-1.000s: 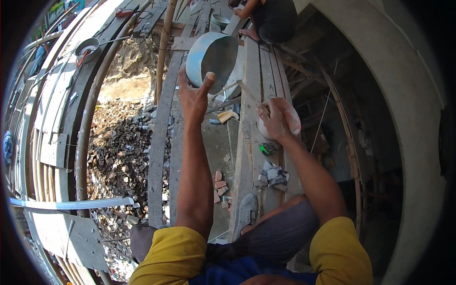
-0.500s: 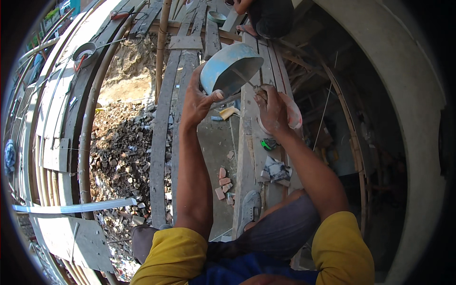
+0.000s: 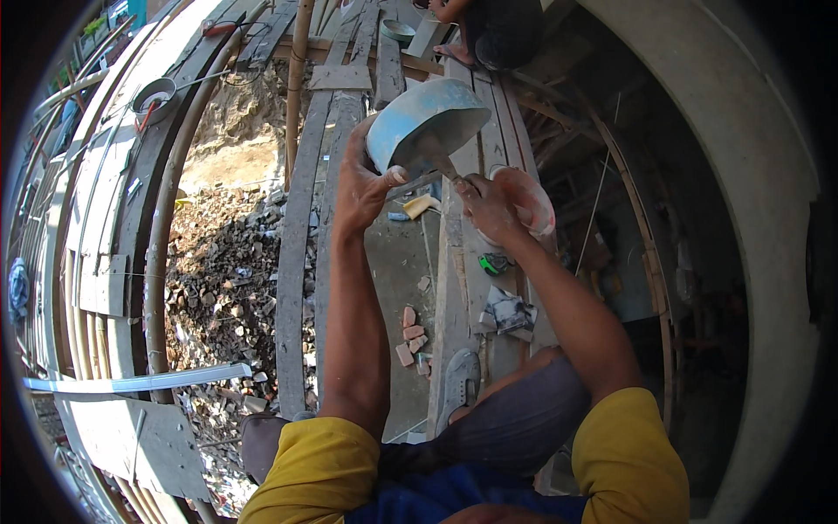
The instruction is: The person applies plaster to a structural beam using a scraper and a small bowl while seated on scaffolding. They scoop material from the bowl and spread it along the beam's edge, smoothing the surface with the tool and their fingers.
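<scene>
My left hand [image 3: 360, 188] grips a light-blue round basin [image 3: 397, 135] by its side, holding it up and tilted with its opening toward my right. In my right hand [image 3: 491, 208] is a scraper [image 3: 445, 166], its handle in the closed fingers and its blade reaching into the basin. Greyish residue coats the basin's inside; how much lies in it I cannot tell. Just beyond my right wrist a pinkish-white bucket [image 3: 537, 201] stands on the planks, partly covered by the hand.
On the plank beside the bucket lie a green tape measure [image 3: 492, 264] and a crumpled black-and-white packet [image 3: 510, 311]. Lower down are a yellow sponge [image 3: 421, 206] and brick pieces [image 3: 412, 334]. Rubble [image 3: 231, 306] fills the left. Another person [image 3: 506, 35] sits ahead.
My right hand has shifted left and down, turning the scraper so its blade points more into the basin. More of the bucket shows. The basin has barely moved.
</scene>
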Demonstrator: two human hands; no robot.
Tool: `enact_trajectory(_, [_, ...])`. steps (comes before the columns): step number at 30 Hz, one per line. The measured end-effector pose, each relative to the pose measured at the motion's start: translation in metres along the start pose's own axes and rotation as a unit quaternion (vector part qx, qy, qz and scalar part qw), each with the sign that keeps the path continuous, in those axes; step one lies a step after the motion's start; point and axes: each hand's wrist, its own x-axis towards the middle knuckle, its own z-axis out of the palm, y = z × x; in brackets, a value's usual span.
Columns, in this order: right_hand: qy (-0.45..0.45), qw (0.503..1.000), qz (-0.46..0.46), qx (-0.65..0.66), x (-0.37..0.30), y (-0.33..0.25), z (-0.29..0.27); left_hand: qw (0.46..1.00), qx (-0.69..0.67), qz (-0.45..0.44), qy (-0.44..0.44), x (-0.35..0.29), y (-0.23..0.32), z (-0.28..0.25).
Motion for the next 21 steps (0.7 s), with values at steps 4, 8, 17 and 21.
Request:
enact_trajectory(4, [-0.253, 0.914, 0.105, 0.300, -0.012, -0.013, 0.014, 1.000, -0.002, 0.023, 0.015, -0.002, -0.007, 0.003])
enact_trajectory(8, [-0.333, 0.850, 0.098, 0.396, -0.017, -0.014, 0.005, 0.996, -0.067, 0.039, 0.047, -0.002, 0.001, -0.002])
enact_trajectory(17, [-0.040, 0.987, -0.115, 0.102, -0.017, -0.016, 0.000, 0.996, -0.033, 0.059, 0.065, 0.006, -0.001, -0.032])
enact_trajectory(21, [0.026, 0.996, -0.090, 0.005, -0.015, -0.025, 0.001, 0.995, -0.050, 0.055, 0.069, 0.003, 0.000, -0.014])
